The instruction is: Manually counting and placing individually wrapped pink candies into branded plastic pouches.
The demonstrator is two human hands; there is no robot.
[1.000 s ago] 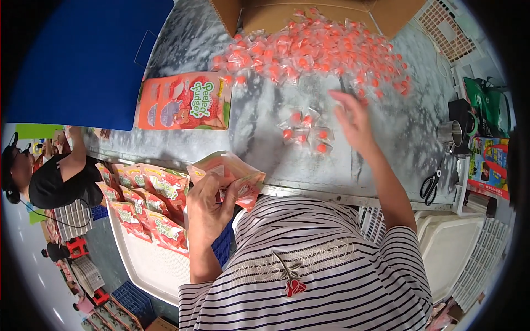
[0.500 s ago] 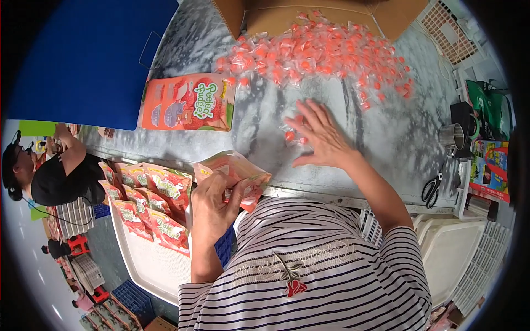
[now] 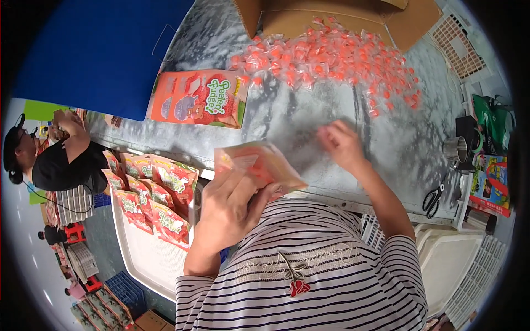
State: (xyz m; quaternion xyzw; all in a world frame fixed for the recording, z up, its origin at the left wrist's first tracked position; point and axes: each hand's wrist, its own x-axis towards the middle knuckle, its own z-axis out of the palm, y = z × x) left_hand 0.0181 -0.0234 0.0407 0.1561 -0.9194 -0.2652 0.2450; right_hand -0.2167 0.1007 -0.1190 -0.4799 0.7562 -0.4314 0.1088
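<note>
My left hand (image 3: 229, 207) grips a red candy pouch (image 3: 265, 160) by its side, in front of my chest at the table's near edge. The pouch is tilted, its mouth facing right and looking spread. My right hand (image 3: 343, 146) is over the table to the right of the pouch. Its fingers are blurred by motion, and whether anything lies in them does not show. Farther back is a wide heap of red candies (image 3: 326, 60) in clear wrappers. To its left lie flat printed pouches (image 3: 196, 99), seemingly stacked.
A cardboard box (image 3: 331, 23) lies behind the candies, and a blue bin (image 3: 88, 55) stands at left. Several filled pouches (image 3: 174, 179) stand on a white tray (image 3: 146, 259). Scissors (image 3: 433, 198) and a metal cup (image 3: 455, 149) are at right. A co-worker (image 3: 61, 157) is at far left.
My left hand has raised the pouch and moved it right. My right hand has drawn back rightward, and the few loose candies beside it no longer show on the table. The view has shifted slightly.
</note>
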